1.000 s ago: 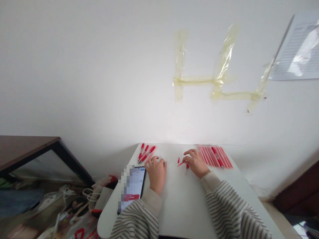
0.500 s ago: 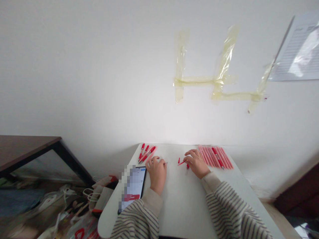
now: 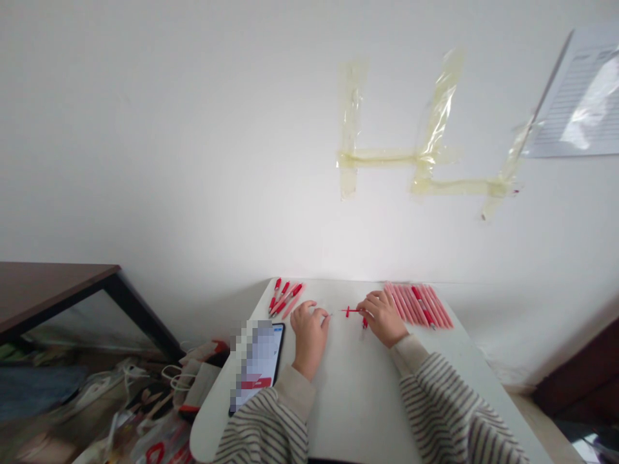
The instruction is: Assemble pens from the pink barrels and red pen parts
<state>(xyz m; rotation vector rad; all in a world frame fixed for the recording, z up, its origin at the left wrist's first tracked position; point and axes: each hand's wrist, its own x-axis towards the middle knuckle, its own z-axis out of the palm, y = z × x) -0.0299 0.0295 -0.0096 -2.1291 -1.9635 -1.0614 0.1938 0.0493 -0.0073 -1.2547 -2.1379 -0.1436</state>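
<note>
Yellowed tape strips [image 3: 441, 116] and a printed sheet [image 3: 554, 113] cling to the white wall [image 3: 193, 129]; left, a brown-topped desk [image 3: 48, 277] stands above clutter [image 3: 155, 409].

Lower centre of frame: your right hand [image 3: 383, 320] pinches a thin red rod [image 3: 354, 310]; your left hand [image 3: 310, 334] grips a tiny piece [image 3: 331, 314].

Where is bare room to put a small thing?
White tabletop is bare between the striped sleeves, and at the white wall between red pens and slim pink sticks. Crowded: the left side, with pens and a black-edged phone; beside the right hand, small red parts.
</note>
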